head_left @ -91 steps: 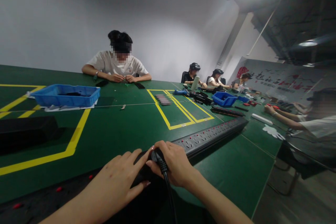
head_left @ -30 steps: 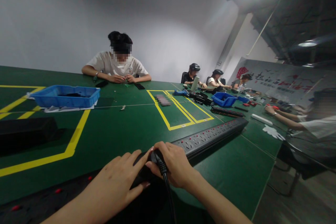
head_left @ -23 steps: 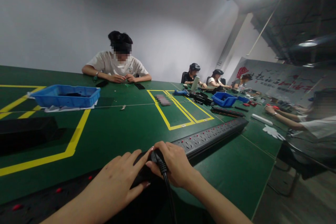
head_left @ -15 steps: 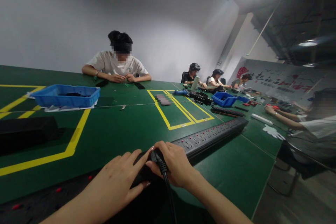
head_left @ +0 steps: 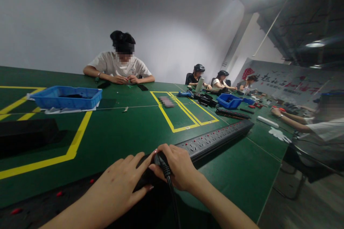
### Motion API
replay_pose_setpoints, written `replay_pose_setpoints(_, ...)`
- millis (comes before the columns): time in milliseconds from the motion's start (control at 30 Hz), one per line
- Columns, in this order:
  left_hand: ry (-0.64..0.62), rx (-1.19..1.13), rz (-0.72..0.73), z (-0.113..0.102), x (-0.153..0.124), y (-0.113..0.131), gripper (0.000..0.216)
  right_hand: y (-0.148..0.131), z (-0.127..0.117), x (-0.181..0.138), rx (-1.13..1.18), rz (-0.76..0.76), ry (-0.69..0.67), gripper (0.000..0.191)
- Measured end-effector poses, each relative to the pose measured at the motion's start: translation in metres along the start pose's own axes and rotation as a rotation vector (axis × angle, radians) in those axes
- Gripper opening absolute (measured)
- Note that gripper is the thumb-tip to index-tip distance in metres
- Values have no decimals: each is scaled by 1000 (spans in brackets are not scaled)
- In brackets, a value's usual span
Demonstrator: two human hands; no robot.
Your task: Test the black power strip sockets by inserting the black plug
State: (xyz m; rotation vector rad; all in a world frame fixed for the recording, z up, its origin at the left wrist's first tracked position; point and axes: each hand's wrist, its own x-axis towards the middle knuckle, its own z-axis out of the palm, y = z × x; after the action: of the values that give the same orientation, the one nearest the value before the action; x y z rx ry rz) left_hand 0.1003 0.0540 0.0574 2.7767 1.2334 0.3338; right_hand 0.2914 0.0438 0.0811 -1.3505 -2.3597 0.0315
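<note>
A long black power strip point(head_left: 217, 137) with red switches runs along the near edge of the green table point(head_left: 129, 125). My right hand point(head_left: 178, 166) is closed round a black plug point(head_left: 160, 160) that sits at the strip, and its black cable point(head_left: 173, 200) trails down toward me. My left hand point(head_left: 120, 182) lies flat with fingers stretched out on the strip just left of the plug. The strip's left part point(head_left: 40, 204), with small red switches, continues under my left forearm.
A blue tray point(head_left: 66, 97) stands at the far left, with a black block point(head_left: 27, 132) nearer. Yellow lines point(head_left: 172, 121) mark fields on the table. A person point(head_left: 120, 66) sits opposite, and others work along the right with another blue bin point(head_left: 228, 101) and tools.
</note>
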Motion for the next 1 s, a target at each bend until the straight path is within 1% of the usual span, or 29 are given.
replay_pose_setpoints(367, 37, -12, 1, 0, 2, 0, 56, -1, -2, 1, -8, 0, -30, 33)
replay_pose_setpoints(600, 57, 16, 2, 4, 0, -2, 56, 1, 0, 0, 1, -3, -22, 33)
replay_pose_setpoints(1000, 45, 31, 9, 2, 1, -1, 56, 1, 0, 0, -10, -7, -13, 33)
